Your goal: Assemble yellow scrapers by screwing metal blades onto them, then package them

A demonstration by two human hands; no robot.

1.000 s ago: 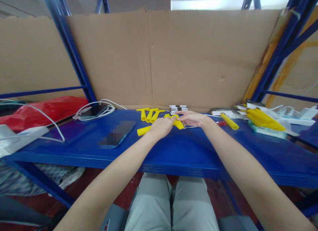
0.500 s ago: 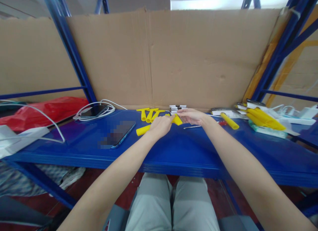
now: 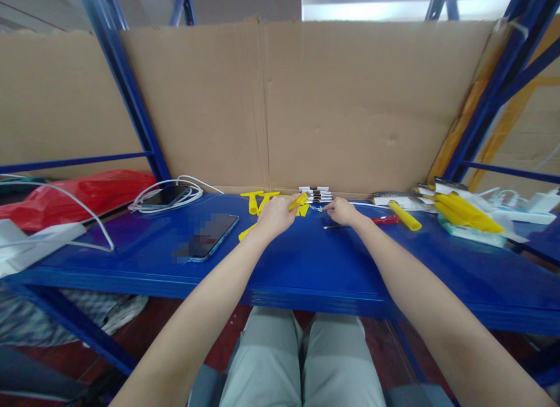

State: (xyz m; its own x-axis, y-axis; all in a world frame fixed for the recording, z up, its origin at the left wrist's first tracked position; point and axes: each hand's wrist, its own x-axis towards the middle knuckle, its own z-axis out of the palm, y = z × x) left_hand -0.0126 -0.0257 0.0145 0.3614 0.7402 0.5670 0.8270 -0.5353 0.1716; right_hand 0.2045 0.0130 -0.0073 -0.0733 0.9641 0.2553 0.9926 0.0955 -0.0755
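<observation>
My left hand [image 3: 276, 216] is closed round a yellow T-shaped plastic piece [image 3: 298, 202], whose end juts out to the right of the fingers. More yellow T-shaped pieces [image 3: 252, 203] stand behind and to the left of that hand. Under its wrist a yellow tube [image 3: 246, 232] is partly covered. My right hand [image 3: 342, 211] is low over the blue shelf, its index finger stretched toward tiny silvery parts [image 3: 315, 208] and the other fingers curled. Whether a small part is pinched there is too small to see. A red-handled screwdriver [image 3: 385, 220] lies beside the right wrist.
Small black-and-white packs [image 3: 318, 195] lie behind the hands. A phone [image 3: 213, 238] is on the left, near a coiled white cable [image 3: 192, 191] and a red bag [image 3: 83, 197]. A yellow handle tube [image 3: 405, 216] and yellow pieces [image 3: 468, 210] lie right. Cardboard [image 3: 332, 104] backs the shelf.
My right hand has moved away from the yellow piece and down toward the tiny silvery parts. My left hand has shifted slightly back and left, still holding the yellow piece, now tilted upward.
</observation>
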